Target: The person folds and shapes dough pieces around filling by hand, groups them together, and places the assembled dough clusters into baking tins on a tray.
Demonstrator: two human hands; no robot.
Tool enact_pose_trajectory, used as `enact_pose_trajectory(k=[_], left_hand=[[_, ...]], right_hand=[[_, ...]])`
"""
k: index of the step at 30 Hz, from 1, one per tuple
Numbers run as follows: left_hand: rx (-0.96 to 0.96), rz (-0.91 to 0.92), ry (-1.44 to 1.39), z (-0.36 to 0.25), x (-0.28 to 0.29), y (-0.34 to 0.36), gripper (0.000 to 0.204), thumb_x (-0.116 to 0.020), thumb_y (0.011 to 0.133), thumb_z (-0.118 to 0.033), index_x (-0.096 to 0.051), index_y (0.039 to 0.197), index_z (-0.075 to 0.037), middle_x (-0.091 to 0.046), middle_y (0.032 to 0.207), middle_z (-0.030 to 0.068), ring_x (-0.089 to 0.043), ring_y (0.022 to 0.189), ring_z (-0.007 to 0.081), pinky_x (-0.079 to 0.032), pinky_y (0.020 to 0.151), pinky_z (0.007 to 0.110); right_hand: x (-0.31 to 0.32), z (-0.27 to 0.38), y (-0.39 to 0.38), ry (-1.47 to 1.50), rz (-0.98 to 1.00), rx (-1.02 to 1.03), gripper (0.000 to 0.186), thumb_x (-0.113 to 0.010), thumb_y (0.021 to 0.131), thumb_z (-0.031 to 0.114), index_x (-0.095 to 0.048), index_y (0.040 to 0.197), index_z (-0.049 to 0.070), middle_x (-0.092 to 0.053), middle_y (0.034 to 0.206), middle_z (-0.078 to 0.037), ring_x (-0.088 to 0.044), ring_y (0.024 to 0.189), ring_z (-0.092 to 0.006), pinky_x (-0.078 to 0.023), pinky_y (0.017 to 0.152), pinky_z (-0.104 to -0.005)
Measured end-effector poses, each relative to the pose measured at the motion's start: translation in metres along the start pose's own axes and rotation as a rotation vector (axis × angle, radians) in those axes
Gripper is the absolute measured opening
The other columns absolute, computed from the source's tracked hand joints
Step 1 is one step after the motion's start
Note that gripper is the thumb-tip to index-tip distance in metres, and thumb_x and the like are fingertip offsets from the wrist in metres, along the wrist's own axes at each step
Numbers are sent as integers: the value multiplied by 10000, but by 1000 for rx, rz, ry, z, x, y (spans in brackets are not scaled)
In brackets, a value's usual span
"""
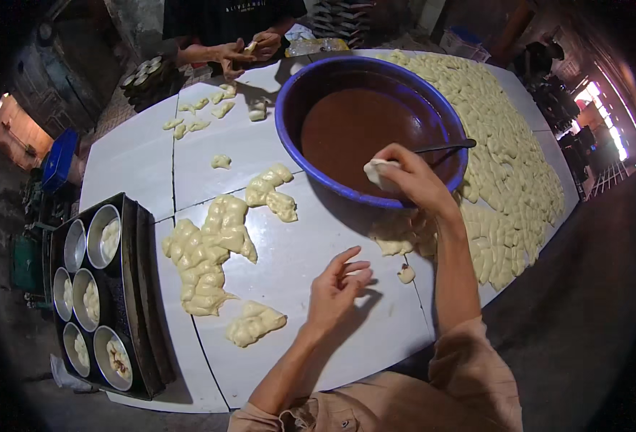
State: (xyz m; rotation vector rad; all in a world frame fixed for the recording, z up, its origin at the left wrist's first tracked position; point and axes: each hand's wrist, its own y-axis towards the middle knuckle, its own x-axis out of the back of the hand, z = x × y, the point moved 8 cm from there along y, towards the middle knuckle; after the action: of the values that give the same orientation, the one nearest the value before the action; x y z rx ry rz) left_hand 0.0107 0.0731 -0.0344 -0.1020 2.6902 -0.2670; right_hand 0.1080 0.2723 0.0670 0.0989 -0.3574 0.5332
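White table (289, 252) carried dough heaps. Right hand (411, 176) pinched flattened dough piece (375, 173) over near rim of blue basin of brown filling (361, 126); spoon (444, 147) inside. Left hand (336, 288) empty, fingers loosely curled, near front edge. Filling step judged underway; next calls for scooping filling.

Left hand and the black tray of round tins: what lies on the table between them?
In the head view, pale dough lumps lie heaped on the white table between the left hand and the black tray.
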Motion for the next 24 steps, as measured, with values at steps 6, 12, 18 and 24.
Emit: enact_pose_trajectory(k=[6,12,18,24], left_hand=[[36,-76,140,-4,31,-10,431,-634,969,-234,-538,1309,12,-667,1121,135,-639,969,153,-525,857,282],[30,-64,106,-4,21,0,423,-623,976,-259,-550,1302,0,-654,1167,141,-639,1022,178,-528,862,301],[8,4,-356,-34,-18,17,479,-483,1024,-390,-522,1325,-19,-619,1258,76,-597,1145,182,-472,987,360],[42,-176,-473,-5,37,-12,343,-607,976,-229,-574,1215,16,-664,1109,90,-651,998,175,-525,921,340]], right_hand=[[-20,-29,24,-595,384,-55,273,-567,888,272,-637,934,12,-664,853,-90,-635,829,-184,-478,735,-334],[-25,12,3,150,223,-170,202,-612,934,257,-600,937,55,-613,801,-7,-614,750,-98,-484,656,-239],[-56,7,-52,789,-4,-166,124,-575,979,191,-570,998,68,-638,837,-17,-628,705,-79,-516,602,-218],[-110,-19,-109,717,64,-186,209,-605,917,97,-566,1118,58,-602,1100,-62,-607,1004,-147,-524,838,-294]])
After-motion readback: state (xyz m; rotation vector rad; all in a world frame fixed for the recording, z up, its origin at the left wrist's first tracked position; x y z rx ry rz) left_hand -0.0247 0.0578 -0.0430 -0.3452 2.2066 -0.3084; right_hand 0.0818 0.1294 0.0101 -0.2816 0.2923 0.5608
